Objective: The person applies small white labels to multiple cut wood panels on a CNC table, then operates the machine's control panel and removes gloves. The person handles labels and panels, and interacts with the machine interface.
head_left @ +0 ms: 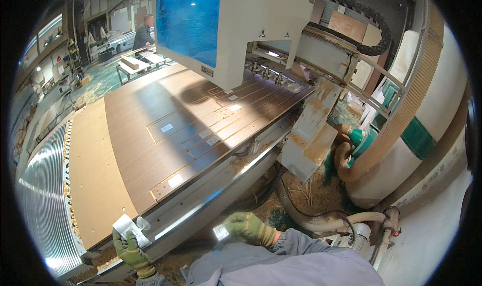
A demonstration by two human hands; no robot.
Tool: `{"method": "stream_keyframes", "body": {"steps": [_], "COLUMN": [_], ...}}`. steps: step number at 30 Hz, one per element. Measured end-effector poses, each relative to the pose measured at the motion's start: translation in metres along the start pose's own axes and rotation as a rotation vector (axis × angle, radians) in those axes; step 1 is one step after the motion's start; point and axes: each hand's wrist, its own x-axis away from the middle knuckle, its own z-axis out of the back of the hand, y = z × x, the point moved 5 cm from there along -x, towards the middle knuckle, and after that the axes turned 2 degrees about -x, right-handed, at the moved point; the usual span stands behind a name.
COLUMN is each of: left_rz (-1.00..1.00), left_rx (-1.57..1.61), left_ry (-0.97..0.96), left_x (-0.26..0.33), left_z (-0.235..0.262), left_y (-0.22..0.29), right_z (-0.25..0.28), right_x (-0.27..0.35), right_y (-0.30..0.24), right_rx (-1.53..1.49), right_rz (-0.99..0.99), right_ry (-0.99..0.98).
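Note:
My left hand [129, 252], in a green work glove, grips a sheet of white label backing [128, 227] at the near corner of the machine bed. In a matching green glove, my right hand [249, 228] pinches a small white label [221, 232] just below the bed's metal front rail [211, 200]. On the bed lies a large dark wood-grain panel [145, 150], cut into several strips, and some strips carry white labels [175, 180]. The panel rests on a lighter brown board [93, 175].
The white and blue machine head [226, 25] hangs over the far half of the panel. A ribbed extraction hose [401, 115] and cables run on the right above sawdust on the floor [311, 193]. Another person [144, 32] stands at a far bench.

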Motion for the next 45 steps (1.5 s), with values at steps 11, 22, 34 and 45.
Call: {"method": "stream_keyframes", "body": {"steps": [11, 22, 34, 45], "left_rz": [-0.009, -0.026, 0.012, 0.032], "left_rx": [-0.052, -0.056, -0.023, 0.002], "left_ry": [0.031, 0.039, 0.012, 0.031], "left_x": [0.001, -0.008, -0.002, -0.003], "left_z": [0.0, -0.003, -0.017, -0.006], "left_y": [-0.003, -0.018, -0.006, -0.019], "right_z": [-0.005, 0.004, -0.002, 0.0], "right_x": [-0.001, -0.013, -0.008, -0.01], "right_y": [-0.009, 0.005, -0.007, 0.002], "right_rx": [-0.01, -0.074, -0.072, -0.149], "right_rz": [0.021, -0.042, -0.043, -0.028], "right_ry": [0.014, -0.01, -0.014, -0.012]}}
